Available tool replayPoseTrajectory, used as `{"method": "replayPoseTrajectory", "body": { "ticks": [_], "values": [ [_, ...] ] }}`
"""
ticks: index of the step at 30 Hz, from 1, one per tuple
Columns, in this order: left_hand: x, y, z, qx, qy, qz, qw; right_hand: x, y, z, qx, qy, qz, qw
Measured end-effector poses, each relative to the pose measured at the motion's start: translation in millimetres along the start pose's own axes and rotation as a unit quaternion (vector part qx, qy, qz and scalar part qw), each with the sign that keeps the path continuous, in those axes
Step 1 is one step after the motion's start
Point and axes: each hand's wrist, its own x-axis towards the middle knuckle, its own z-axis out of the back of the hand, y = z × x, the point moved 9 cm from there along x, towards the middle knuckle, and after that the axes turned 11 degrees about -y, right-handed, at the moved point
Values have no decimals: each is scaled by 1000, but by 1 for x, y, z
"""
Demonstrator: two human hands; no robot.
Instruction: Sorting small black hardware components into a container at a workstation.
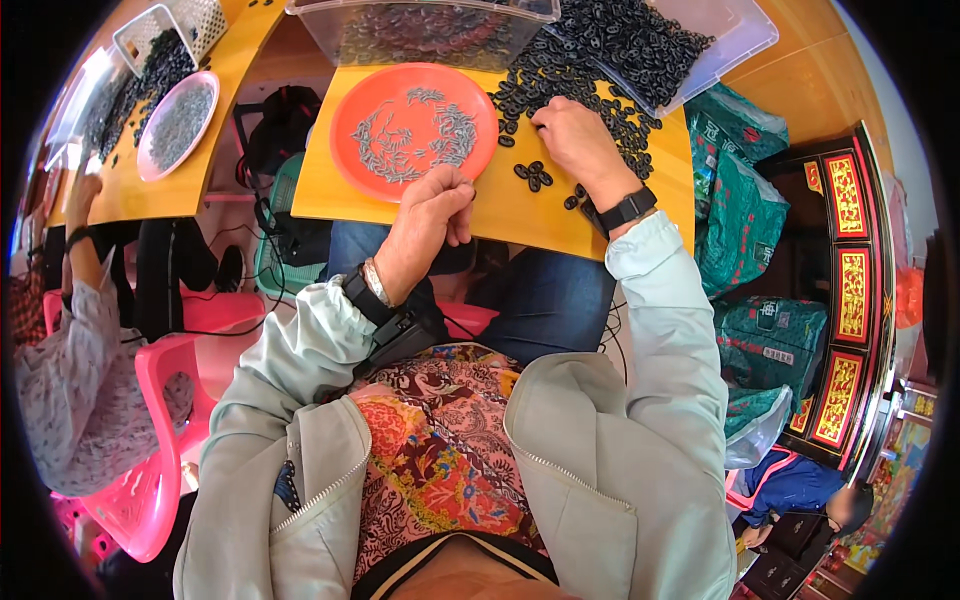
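Observation:
My left hand [437, 213] is closed at the near edge of a red-orange plate [345, 170], its thumb and fingers pressed together; what they hold, if anything, I cannot make out. Small grey pin-like pieces [453, 135] lie scattered on the plate. Farther right, my right hand [580, 143] reaches over the yellow table, fingertips pinched at a spread of black oval pieces with holes [515, 95]. Whether a piece is between those fingers is hidden. Just nearer to me sits a small cluster of black oval pieces [534, 177].
Behind the plate stands a clear plastic bin [420, 38]; a tipped clear tray [735, 45] spills black pieces at back right. Green bags [740, 220] stand right of the table [470, 215]. At left, another person [90, 370] sits on a pink chair [165, 400] by a second table.

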Motion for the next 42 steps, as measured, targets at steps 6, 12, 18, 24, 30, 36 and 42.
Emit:
{"method": "replayPoseTrajectory", "body": {
  "ticks": [6, 12, 18, 24, 30, 36, 42],
  "values": [
    [-1, -2, -1, 9, 2, -5, 1000, 5, -14, -5, 65, 26, -35, 997],
    [-3, 0, 4, 7, 0, -7, 1000, 10, -19, -11, 31, 66, -57, 996],
    [-6, -3, 6, -3, -4, -18, 1000, 6, -14, -8, 133, 55, -115, 983],
    [-7, -7, 9, -13, -2, -35, 999, -24, 14, 10, 566, 0, -301, 767],
    [-11, -5, 5, -21, 3, -39, 999, -41, 51, 6, 691, 3, -344, 636],
    [-13, -4, 7, -47, -6, -42, 998, -47, 69, 0, 703, -41, -395, 590],
    [-10, -8, 12, -40, 9, -69, 997, -48, 90, -17, 688, -46, -412, 595]
  ]
}}
